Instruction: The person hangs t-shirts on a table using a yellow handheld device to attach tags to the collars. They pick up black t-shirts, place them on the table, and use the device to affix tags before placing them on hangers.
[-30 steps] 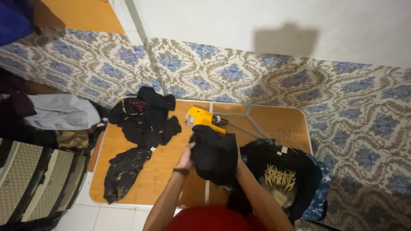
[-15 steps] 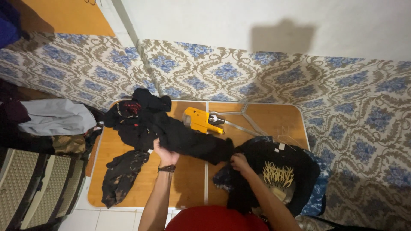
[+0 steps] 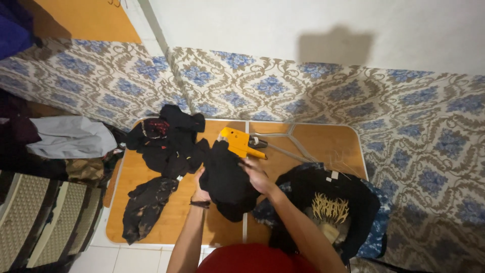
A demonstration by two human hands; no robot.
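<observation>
Near the middle of the tabletop [image 3: 323, 144], close to its front edge, I had both hands on a black garment [image 3: 227, 179] bunched into a rough fold across the seam between the table's two wooden panels. My left hand [image 3: 200, 192] was tucked under the garment's left side, fingers curled around the cloth and mostly hidden by it, a dark band at the wrist. My right hand [image 3: 256, 176] lay on the garment's right edge, palm down, fingers spread fairly flat and pressing the fabric rather than gripping it. Just behind the garment, touching its far edge, lay a yellow tool [image 3: 237, 141] with a grey cord [image 3: 295, 149] running toward the back right corner. Toward the back left corner sat a heap of dark clothes [image 3: 169, 141], one piece showing red, and a long dark printed piece [image 3: 146, 207] trailed from it toward the front left corner. At the front right edge a black shirt with a pale print [image 3: 328, 202] was draped over something blue patterned. I saw no container on the table; off its left edge, grey cloth [image 3: 70, 136] rested on a separate pile.
</observation>
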